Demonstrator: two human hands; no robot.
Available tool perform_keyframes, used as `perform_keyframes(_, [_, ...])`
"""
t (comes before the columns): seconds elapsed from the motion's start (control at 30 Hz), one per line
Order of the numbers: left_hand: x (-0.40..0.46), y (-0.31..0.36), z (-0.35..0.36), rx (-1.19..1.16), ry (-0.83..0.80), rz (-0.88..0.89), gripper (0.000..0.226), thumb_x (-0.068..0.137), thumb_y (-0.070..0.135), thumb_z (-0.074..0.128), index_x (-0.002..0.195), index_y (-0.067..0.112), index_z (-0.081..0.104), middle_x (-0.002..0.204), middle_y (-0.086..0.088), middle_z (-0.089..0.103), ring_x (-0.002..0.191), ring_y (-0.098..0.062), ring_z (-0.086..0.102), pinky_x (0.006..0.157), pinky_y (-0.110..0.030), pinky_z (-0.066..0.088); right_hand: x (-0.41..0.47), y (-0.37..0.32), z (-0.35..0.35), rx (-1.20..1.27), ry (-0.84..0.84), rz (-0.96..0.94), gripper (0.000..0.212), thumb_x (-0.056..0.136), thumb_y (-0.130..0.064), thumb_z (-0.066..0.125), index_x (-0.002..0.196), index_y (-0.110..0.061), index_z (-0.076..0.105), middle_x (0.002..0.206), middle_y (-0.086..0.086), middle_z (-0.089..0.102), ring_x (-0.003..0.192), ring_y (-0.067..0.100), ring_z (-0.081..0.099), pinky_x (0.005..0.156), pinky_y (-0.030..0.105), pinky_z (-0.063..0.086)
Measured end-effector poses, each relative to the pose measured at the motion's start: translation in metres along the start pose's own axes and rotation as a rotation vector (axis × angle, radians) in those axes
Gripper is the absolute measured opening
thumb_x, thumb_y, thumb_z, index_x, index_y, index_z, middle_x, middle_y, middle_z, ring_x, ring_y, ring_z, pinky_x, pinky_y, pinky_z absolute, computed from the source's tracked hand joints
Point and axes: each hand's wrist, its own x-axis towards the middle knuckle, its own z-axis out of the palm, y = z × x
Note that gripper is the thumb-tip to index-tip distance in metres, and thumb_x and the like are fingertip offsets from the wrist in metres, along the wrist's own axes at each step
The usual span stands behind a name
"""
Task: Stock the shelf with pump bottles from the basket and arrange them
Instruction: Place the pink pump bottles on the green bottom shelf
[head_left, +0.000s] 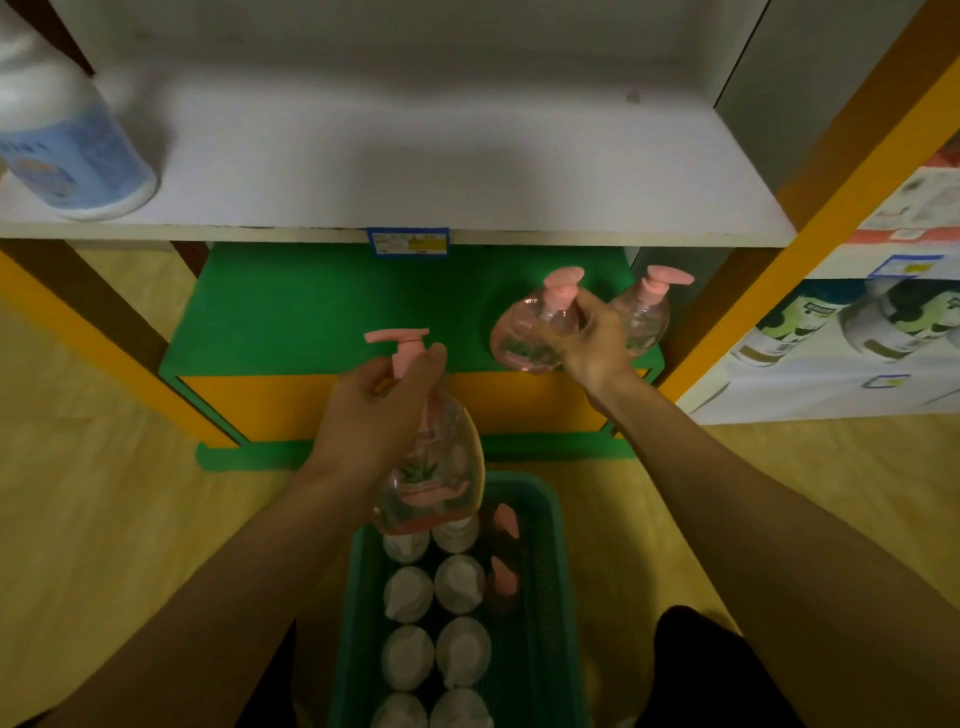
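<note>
We hold one pink bottle (431, 467) by its neck in our left hand (371, 410) over the basket (550, 571), our right hand (592, 343) wraps another bottle (524, 338) on the green shelf (311, 312), and both look smooth, slippery and heavy.

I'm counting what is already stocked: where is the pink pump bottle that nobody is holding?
In the head view, the free pink pump bottle stands at the right end of the green shelf, just right of the bottle in the right hand.
</note>
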Motion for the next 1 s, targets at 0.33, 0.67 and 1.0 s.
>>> perform_keyframes(0.33, [-0.004, 0.002, 0.003, 0.032, -0.002, -0.012, 0.034, 0.080, 0.050, 0.062, 0.093, 0.020, 0.070, 0.080, 0.000, 0.071, 0.072, -0.013, 0.067, 0.056, -0.023, 0.047, 0.031, 0.010, 0.015, 0.011, 0.020, 0.034, 0.050, 0.080, 0.001, 0.069, 0.127, -0.009, 0.053, 0.120, 0.003, 0.059, 0.107, 0.015, 0.053, 0.087, 0.013, 0.048])
perform_keyframes(0.67, [-0.008, 0.002, -0.002, -0.019, -0.027, 0.019, 0.028, 0.082, 0.044, 0.063, 0.087, 0.018, 0.071, 0.064, 0.007, 0.070, 0.052, 0.002, 0.063, 0.042, -0.011, 0.045, 0.029, 0.018, 0.021, -0.079, 0.059, -0.014, 0.061, 0.077, -0.009, 0.076, 0.130, -0.012, 0.046, 0.126, 0.007, 0.057, 0.114, 0.021, 0.054, 0.087, 0.019, 0.048])
perform_keyframes(1.0, [-0.011, 0.017, -0.010, -0.043, -0.100, -0.019, 0.032, 0.078, 0.060, 0.060, 0.091, 0.031, 0.069, 0.078, 0.007, 0.073, 0.069, -0.010, 0.069, 0.045, -0.018, 0.047, -0.027, -0.029, -0.006, -0.373, 0.246, -0.026, 0.048, 0.089, -0.031, 0.064, 0.127, -0.006, 0.048, 0.124, 0.010, 0.056, 0.117, 0.026, 0.052, 0.093, 0.030, 0.043])
